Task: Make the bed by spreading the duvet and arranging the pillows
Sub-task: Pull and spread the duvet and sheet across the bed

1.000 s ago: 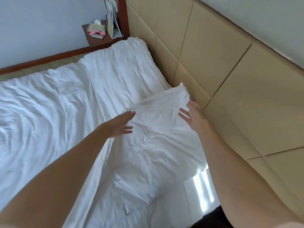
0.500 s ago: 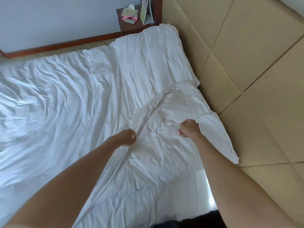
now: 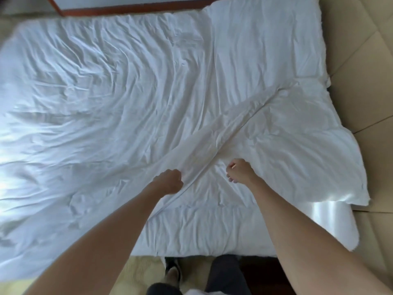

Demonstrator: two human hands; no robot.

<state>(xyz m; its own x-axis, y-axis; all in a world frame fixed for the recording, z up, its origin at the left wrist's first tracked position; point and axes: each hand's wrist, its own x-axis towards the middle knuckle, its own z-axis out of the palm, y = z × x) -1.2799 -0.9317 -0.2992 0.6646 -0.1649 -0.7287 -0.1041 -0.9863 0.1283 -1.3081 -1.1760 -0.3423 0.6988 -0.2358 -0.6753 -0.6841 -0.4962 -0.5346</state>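
A wrinkled white duvet (image 3: 95, 107) covers most of the bed. At the head end, by the headboard, lies a white pillow (image 3: 287, 145), flat and skewed, one corner pointing toward the headboard. My left hand (image 3: 169, 180) is closed on the pillow's near edge, where a raised fold of cloth runs diagonally up to the right. My right hand (image 3: 239, 170) is fisted on the pillow's cloth a little to the right. Both forearms reach in from the bottom of the frame.
A tan padded headboard (image 3: 361, 60) runs along the right. A dark wooden frame edge (image 3: 131, 7) borders the far side of the bed. My legs and a shoe (image 3: 172, 271) stand on the yellowish floor at the bed's near edge.
Both hands went from open on the pillow to closed on its cloth. The pillow has been drawn toward me and flattened. The view has tilted down over the bed.
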